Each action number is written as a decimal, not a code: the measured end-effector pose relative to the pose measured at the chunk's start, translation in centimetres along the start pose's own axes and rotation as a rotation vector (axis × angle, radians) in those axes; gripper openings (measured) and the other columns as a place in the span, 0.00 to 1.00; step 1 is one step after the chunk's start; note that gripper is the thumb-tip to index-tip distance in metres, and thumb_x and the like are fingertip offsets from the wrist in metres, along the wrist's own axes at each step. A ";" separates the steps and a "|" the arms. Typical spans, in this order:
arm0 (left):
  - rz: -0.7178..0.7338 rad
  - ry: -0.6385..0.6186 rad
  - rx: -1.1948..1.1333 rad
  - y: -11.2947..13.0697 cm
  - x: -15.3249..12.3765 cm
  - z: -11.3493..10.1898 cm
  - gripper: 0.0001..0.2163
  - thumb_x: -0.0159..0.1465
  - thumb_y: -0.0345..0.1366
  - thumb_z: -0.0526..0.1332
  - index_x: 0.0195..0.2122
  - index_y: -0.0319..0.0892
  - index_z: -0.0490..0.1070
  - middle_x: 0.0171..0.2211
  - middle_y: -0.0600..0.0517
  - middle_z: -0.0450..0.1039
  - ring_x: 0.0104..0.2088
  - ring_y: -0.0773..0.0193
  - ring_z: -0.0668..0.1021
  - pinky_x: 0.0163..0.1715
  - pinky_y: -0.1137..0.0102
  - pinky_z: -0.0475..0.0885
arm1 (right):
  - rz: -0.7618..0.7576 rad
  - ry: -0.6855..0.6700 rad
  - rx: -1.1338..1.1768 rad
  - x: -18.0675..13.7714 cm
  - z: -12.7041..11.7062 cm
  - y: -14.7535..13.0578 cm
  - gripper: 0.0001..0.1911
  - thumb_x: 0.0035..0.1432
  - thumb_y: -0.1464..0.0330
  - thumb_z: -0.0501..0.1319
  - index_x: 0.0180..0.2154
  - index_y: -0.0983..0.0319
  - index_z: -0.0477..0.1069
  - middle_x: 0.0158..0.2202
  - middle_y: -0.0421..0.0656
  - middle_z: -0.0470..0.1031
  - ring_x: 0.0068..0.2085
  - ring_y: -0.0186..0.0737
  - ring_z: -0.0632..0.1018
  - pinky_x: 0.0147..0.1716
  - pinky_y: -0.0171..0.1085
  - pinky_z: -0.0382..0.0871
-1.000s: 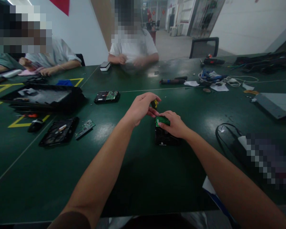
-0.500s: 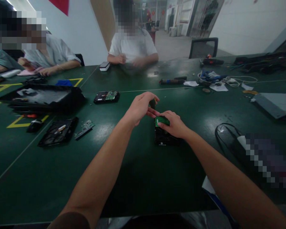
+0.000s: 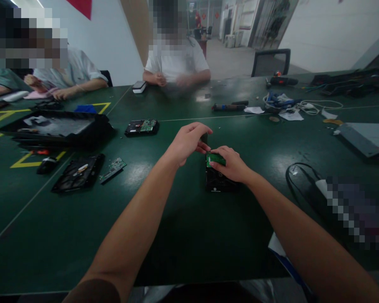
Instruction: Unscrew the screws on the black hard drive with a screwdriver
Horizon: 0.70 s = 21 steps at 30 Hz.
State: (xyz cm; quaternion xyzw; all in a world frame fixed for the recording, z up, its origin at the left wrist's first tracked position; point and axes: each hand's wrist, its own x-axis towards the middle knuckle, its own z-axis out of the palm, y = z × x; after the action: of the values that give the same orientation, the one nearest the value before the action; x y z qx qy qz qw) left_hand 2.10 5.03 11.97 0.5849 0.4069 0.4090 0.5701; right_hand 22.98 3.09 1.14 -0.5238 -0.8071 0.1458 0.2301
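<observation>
A black hard drive point(image 3: 217, 182) with a green circuit board point(image 3: 215, 159) on top lies on the dark green table point(image 3: 189, 235) in front of me. My right hand point(image 3: 232, 165) rests on the drive, fingers curled over the green board. My left hand point(image 3: 188, 143) is closed around a small dark tool point(image 3: 204, 138), likely a screwdriver, held upright at the drive's far edge. The tool's tip is hidden by my fingers.
Another hard drive point(image 3: 142, 127), an opened drive point(image 3: 78, 173), a loose circuit board point(image 3: 113, 169) and a black tray point(image 3: 55, 128) lie to the left. A black cable point(image 3: 298, 176) is at right; tools, cables and papers point(image 3: 284, 105) are farther back. Two people sit across the table.
My left hand has shifted slightly on the tool; its yellow mark no longer shows. The drive and my right hand have stayed put.
</observation>
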 end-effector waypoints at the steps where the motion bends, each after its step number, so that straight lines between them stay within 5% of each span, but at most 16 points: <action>1: 0.001 -0.002 0.005 0.0 0.0 0.0 0.08 0.68 0.39 0.61 0.40 0.40 0.75 0.37 0.50 0.76 0.25 0.68 0.82 0.23 0.75 0.74 | 0.000 0.003 -0.001 0.0 0.0 0.0 0.23 0.68 0.58 0.65 0.61 0.55 0.73 0.60 0.51 0.75 0.60 0.59 0.74 0.59 0.59 0.68; 21: -0.015 -0.009 -0.025 0.0 -0.2 0.3 0.09 0.67 0.41 0.60 0.43 0.42 0.72 0.40 0.48 0.81 0.24 0.65 0.83 0.21 0.73 0.75 | 0.006 0.014 -0.002 0.0 0.1 -0.1 0.22 0.67 0.58 0.65 0.60 0.55 0.73 0.60 0.50 0.75 0.60 0.58 0.75 0.59 0.60 0.68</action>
State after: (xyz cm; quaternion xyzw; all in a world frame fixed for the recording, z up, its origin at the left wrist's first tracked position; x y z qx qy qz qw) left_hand 2.28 4.78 11.98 0.5765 0.4036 0.4073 0.5821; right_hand 22.85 3.07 1.11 -0.5273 -0.8042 0.1419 0.2349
